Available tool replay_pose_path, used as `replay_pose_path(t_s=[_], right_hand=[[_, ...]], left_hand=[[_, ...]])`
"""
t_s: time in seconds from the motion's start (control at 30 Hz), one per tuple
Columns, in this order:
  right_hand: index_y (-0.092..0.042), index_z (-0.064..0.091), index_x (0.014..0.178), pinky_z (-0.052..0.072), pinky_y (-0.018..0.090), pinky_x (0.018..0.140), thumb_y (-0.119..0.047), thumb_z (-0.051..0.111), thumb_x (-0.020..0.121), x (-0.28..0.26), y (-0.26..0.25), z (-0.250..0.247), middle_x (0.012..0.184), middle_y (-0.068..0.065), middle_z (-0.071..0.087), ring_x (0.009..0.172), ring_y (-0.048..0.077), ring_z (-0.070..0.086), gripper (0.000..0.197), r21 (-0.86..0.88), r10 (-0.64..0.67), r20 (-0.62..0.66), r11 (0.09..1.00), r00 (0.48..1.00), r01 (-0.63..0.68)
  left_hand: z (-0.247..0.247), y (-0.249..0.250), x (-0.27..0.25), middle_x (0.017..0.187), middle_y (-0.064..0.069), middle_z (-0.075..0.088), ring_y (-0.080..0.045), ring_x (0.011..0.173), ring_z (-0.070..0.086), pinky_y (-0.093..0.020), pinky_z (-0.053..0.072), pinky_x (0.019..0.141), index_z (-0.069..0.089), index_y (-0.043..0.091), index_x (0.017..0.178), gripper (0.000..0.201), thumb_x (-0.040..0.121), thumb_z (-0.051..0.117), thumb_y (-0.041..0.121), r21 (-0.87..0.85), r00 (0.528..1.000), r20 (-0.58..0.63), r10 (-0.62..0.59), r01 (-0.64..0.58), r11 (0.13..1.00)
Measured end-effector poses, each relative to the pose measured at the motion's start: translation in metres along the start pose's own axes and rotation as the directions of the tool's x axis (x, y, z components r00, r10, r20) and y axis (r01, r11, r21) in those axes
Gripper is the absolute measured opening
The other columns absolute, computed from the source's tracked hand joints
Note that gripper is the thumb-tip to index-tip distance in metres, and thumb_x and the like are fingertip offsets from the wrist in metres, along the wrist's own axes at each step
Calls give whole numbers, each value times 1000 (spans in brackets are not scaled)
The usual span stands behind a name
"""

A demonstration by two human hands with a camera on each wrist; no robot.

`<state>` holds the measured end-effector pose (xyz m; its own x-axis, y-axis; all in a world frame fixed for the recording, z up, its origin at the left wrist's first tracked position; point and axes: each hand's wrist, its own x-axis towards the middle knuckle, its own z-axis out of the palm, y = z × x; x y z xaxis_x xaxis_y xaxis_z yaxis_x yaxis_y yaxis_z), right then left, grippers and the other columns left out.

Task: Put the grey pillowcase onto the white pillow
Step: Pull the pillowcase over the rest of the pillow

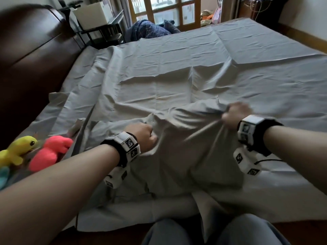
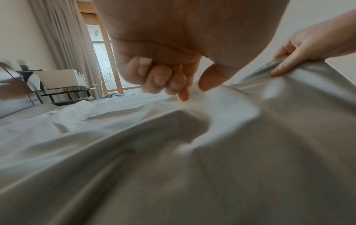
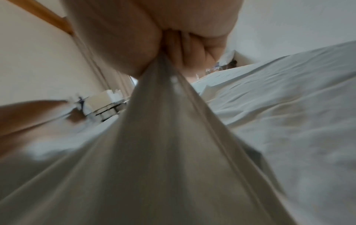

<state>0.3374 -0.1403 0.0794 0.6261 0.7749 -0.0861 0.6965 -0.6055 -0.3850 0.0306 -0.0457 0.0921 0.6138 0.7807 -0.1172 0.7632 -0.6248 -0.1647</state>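
The grey pillowcase (image 1: 185, 156) lies bunched and bulging at the near edge of the bed, its front flap hanging over the side. My left hand (image 1: 143, 137) pinches a fold of the pillowcase (image 2: 250, 152) on its left side, with the fingers of the left hand (image 2: 194, 89) curled and the thumb against the cloth. My right hand (image 1: 235, 114) grips a gathered bunch of the case and lifts it into a taut peak. In the right wrist view the pillowcase (image 3: 163, 152) fans down out of the right hand (image 3: 167, 60). No white pillow shows in any view.
A creased grey sheet (image 1: 230, 59) covers the bed. A dark headboard (image 1: 31, 59) stands on the left. A yellow plush toy (image 1: 17, 149) and a pink plush toy (image 1: 51, 151) lie near it. A shelf with a white box (image 1: 95, 15) and a blue blanket (image 1: 150, 30) are beyond.
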Motion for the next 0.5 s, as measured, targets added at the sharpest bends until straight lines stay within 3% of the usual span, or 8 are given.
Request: replay_pose_path(t_s=[0.07,0.13,0.23,0.3,0.37,0.4,0.47,0.5], right_hand=[[0,67,99,48,35,80,-27,53,85,12,24,-28,108,22,66,100,38,63,34,48,153,-142,988,978,-148],[5,64,102,46,36,83,-24,50,91,17,46,-35,112,26,64,106,40,61,34,25,240,-114,971,964,-239],[6,59,114,44,38,90,-34,47,94,16,52,-22,121,28,60,112,41,57,46,110,277,-71,957,958,-269],[1,61,117,44,35,83,-46,51,91,6,50,-14,119,23,62,109,39,59,55,192,262,13,946,965,-259],[-18,65,114,43,28,71,-53,61,81,-2,52,-6,106,10,68,93,31,63,48,269,161,124,944,979,-189],[-27,66,103,44,26,67,-55,67,74,-7,54,-3,98,5,70,83,25,63,41,280,99,186,948,977,-150],[-21,69,93,44,25,63,-56,78,62,-10,64,5,95,3,71,77,17,61,47,254,56,286,958,957,-132],[-21,69,96,43,25,65,-53,82,61,-11,69,6,97,1,70,80,16,61,49,242,32,319,964,947,-114]], left_hand=[[-2,4,4,94,-6,66,-29,88,61,-28,42,68,55,19,82,29,88,48,46,-57,999,-17,-29,28,998],[2,7,5,97,-8,65,-30,90,61,-30,44,69,53,20,84,28,86,49,47,-93,999,20,-46,48,995],[13,12,4,97,-9,66,-31,90,61,-32,46,72,52,21,83,28,84,49,48,-88,998,42,-42,46,995],[17,17,1,93,-5,64,-30,89,61,-31,44,69,51,21,84,29,83,49,50,-95,998,58,-36,41,995],[19,24,-1,88,-1,58,-28,89,60,-30,41,67,49,22,85,31,84,49,53,-106,996,83,-33,42,994],[20,29,-1,87,-1,56,-27,89,60,-29,39,66,48,22,85,30,85,49,53,-105,995,96,-29,39,994],[23,37,-2,90,-1,60,-27,88,60,-28,38,65,48,23,85,29,84,49,52,-90,994,104,-16,25,996],[25,40,-2,92,-2,62,-27,87,61,-28,39,65,49,22,84,29,84,50,51,-89,995,104,-8,17,996]])
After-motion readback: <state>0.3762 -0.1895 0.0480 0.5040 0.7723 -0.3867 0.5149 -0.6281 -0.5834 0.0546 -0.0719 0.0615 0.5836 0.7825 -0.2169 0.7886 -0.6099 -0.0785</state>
